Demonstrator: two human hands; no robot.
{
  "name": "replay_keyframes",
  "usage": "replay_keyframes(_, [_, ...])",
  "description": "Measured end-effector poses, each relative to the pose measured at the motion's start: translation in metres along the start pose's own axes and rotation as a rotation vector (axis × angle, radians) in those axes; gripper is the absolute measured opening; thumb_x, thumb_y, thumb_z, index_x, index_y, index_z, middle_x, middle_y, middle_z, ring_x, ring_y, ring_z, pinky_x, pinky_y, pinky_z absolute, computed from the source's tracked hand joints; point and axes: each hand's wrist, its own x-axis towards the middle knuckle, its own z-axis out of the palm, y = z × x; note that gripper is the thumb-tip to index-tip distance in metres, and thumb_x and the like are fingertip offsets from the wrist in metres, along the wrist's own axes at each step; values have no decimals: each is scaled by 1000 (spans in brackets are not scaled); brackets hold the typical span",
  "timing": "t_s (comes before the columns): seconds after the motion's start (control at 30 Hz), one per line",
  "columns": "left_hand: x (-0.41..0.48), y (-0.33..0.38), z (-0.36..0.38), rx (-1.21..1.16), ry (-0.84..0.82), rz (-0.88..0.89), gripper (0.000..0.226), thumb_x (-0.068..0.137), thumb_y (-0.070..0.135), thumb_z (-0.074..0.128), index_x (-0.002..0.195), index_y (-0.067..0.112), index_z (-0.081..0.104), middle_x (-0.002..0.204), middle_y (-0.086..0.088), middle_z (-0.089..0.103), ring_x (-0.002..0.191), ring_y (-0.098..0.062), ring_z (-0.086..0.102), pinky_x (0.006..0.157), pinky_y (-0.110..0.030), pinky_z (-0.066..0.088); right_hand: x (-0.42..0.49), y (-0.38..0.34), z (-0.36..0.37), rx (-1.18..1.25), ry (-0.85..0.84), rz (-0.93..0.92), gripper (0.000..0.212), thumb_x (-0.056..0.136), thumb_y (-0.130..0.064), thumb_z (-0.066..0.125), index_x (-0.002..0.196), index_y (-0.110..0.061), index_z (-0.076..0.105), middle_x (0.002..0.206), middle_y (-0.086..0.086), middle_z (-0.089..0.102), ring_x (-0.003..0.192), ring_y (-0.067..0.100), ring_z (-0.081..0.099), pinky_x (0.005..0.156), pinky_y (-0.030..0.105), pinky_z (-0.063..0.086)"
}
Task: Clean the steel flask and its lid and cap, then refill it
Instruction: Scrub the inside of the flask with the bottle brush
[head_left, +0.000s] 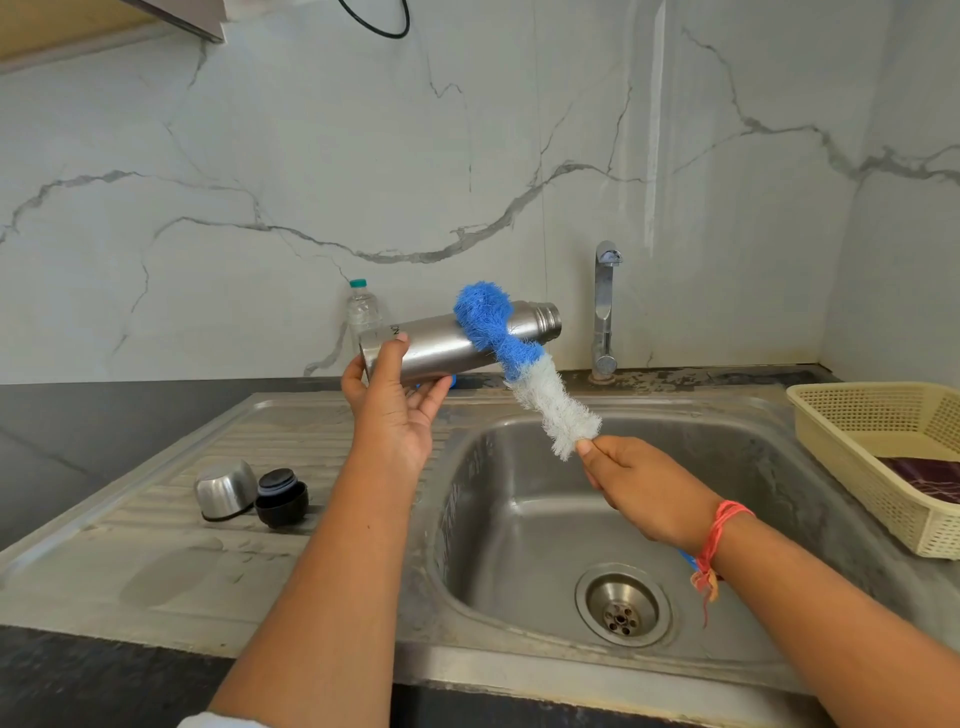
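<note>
Holding the steel flask (452, 343) above the near edge of the sink's drainboard, the left hand (395, 400) wraps its base end, thumb on top and fingers curled beneath. The flask lies almost level, its open threaded mouth pointing right toward the tap (605, 312) and raised slightly. The right hand (644, 488) is closed around the handle of a bottle brush (524, 369), gripping just below the white bristles; a bit of blue handle shows under the wrist. The brush slants up and to the left, and its blue bristled head presses against the outside of the flask near the shoulder, on the side facing the camera. A red thread band (719, 530) circles the right wrist.

On the ribbed drainboard (171, 519) to the left, the steel cap (226, 488) rests tilted with its opening down, touching the black lid (282, 496) beside it. The sink basin (519, 519) lies below the right hand, its drain (621, 605) uncovered. Behind the flask a clear plastic bottle (362, 312) with a teal top stands against the marble wall. A cream plastic basket (878, 457) sits on the counter at the right, with a dark cloth inside.
</note>
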Motion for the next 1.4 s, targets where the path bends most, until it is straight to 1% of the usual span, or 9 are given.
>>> replay_keyframes(0.2, [-3, -6, 2, 95, -35, 8, 66, 84, 20, 82, 134, 19, 39, 133, -16, 50, 111, -34, 68, 83, -48, 64, 2, 3, -1, 14, 20, 11, 43, 107, -42, 36, 73, -17, 43, 53, -10, 35, 41, 4, 31, 47, 17, 28])
replay_keyframes(0.43, [-1, -12, 2, 243, -32, 128, 55, 86, 49, 78, 121, 24, 44, 139, -14, 47, 114, -37, 67, 75, -44, 65, 4, 2, 2, 16, 23, 12, 43, 107, -42, 36, 72, -18, 42, 47, -13, 36, 39, 3, 32, 47, 18, 28])
replay_keyframes(0.57, [2, -1, -3, 168, 14, 190, 42, 95, 48, 69, 125, 26, 50, 134, -13, 54, 108, -35, 70, 75, -42, 64, 1, 3, 1, -2, -21, 0, 43, 107, -43, 36, 74, -18, 42, 55, -9, 35, 42, 4, 31, 46, 16, 29])
replay_keyframes(0.63, [4, 3, -5, 124, 36, 199, 39, 95, 44, 69, 124, 24, 50, 134, -14, 53, 109, -35, 69, 75, -41, 64, 2, 3, 4, -29, -36, 1, 43, 107, -43, 36, 73, -18, 42, 57, -8, 36, 45, 4, 31, 53, 21, 32])
replay_keyframes(0.87, [-7, -15, 7, 208, -79, 86, 34, 89, 26, 73, 116, 20, 53, 136, -17, 48, 118, -40, 62, 76, -48, 64, 5, -7, 5, 32, 7, -6, 44, 107, -42, 35, 71, -19, 43, 53, -11, 37, 41, 3, 33, 49, 19, 30])
replay_keyframes(1.0, [-2, -7, 0, 110, -18, 109, 34, 92, 32, 72, 117, 22, 51, 136, -17, 49, 114, -38, 65, 77, -47, 64, -3, -3, -1, 51, -82, 61, 42, 107, -43, 35, 75, -17, 42, 55, -6, 33, 41, 6, 25, 37, 19, 24])
replay_keyframes(1.2, [-6, -11, 3, 157, -20, 129, 33, 97, 48, 65, 114, 24, 51, 132, -18, 56, 111, -37, 69, 77, -48, 64, 0, -12, 4, 70, -75, 32, 40, 107, -42, 36, 77, -16, 41, 56, -5, 32, 40, 4, 25, 36, 16, 24])
replay_keyframes(1.3, [0, -5, -2, 124, 33, 144, 32, 98, 52, 62, 112, 26, 50, 131, -18, 56, 109, -35, 69, 76, -46, 65, -6, -9, 7, 23, -108, 28, 40, 108, -40, 37, 76, -15, 41, 49, -12, 32, 37, 4, 28, 35, 12, 27])
replay_keyframes(1.4, [-5, -12, 1, 193, -8, 144, 27, 99, 49, 59, 111, 27, 51, 129, -17, 57, 109, -36, 69, 78, -48, 65, -3, -13, 9, 33, -73, 21, 42, 108, -40, 36, 74, -16, 41, 46, -13, 33, 36, 4, 31, 36, 12, 28])
